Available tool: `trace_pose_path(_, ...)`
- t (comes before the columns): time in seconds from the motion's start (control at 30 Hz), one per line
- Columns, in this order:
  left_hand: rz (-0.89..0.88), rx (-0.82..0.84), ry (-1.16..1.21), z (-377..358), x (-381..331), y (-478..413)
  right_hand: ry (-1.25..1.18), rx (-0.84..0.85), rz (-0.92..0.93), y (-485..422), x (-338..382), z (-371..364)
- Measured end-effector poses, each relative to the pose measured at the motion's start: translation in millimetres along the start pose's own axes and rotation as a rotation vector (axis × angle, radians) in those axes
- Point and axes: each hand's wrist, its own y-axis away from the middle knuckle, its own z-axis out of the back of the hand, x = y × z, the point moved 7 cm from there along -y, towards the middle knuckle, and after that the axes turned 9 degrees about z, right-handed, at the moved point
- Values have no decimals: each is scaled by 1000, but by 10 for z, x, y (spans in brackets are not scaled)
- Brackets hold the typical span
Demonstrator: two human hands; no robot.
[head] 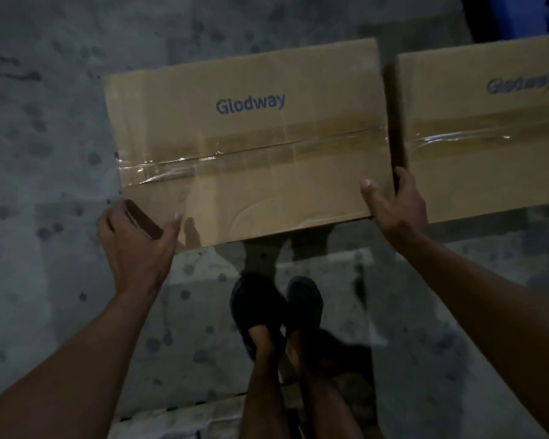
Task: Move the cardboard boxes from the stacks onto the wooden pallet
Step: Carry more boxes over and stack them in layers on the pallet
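Observation:
A taped cardboard box printed "Glodway" fills the middle of the head view. My left hand grips its near left corner, thumb on the top face and fingers curled round the side. My right hand grips its near right corner, thumb on top and fingers down in the narrow gap at its right side. A second "Glodway" box stands close beside it on the right. What lies beneath the boxes is hidden. No wooden pallet can be told apart in this dim view.
Stained grey concrete floor spreads to the left and behind. My feet in dark sandals stand just below the box. A pale slab or board lies at the bottom edge. Something dark blue sits at top right.

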Motion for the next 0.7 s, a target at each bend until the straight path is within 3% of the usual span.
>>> trace_pose_path(0.2, 40, 29, 153, -156, 171, -299, -162, 28, -4, -168, -112, -119)
trace_pose_path(0.4, 74, 132, 363, -275, 290, -318, -172, 62, 30, -229, -110, -127)
trace_pose_path(0.7, -26, 262, 468, 324, 53, -204, -175, 42, 59, 218, 347, 281)
